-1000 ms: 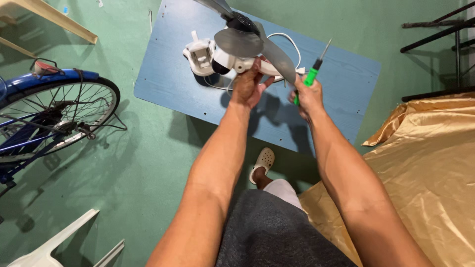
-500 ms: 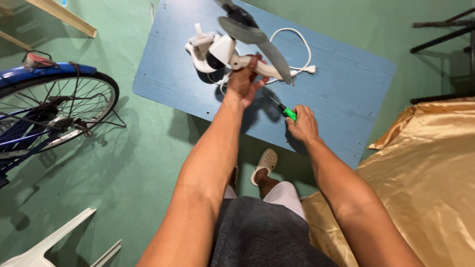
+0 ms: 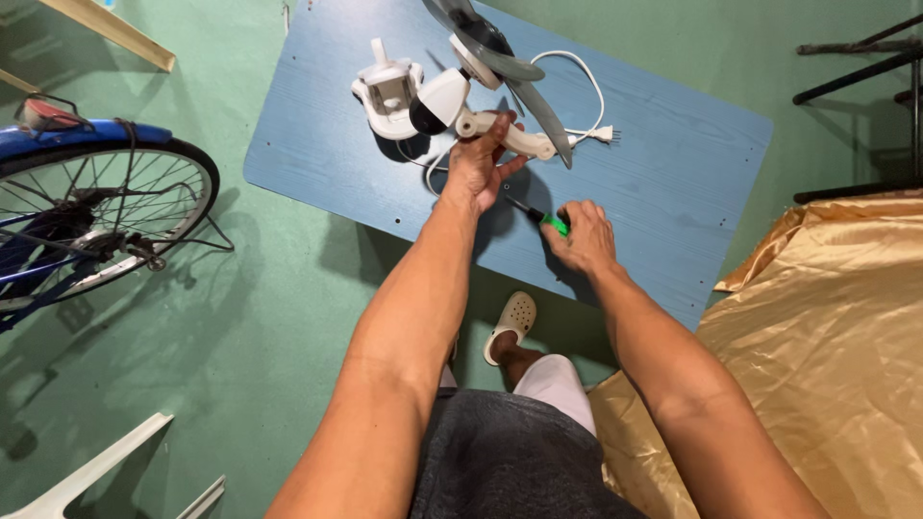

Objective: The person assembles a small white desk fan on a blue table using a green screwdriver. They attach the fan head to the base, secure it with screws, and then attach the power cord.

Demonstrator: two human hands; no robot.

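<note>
My left hand grips the white neck of a small electric fan, held above a blue board lying on the green floor. The fan's grey blades point up and away. My right hand holds a green-handled screwdriver low over the board, its tip pointing toward my left hand. A white fan base part lies on the board to the left of the fan, and a white power cord with plug trails to the right.
A blue bicycle's wheel stands at the left. A gold cloth covers something at the right. Black metal bars are at the upper right, a white plastic chair at the lower left. My foot wears a white clog.
My right hand has come down from beside the fan blades to just over the board, turning the screwdriver so its tip points left. The fan has tilted and shifted slightly.
</note>
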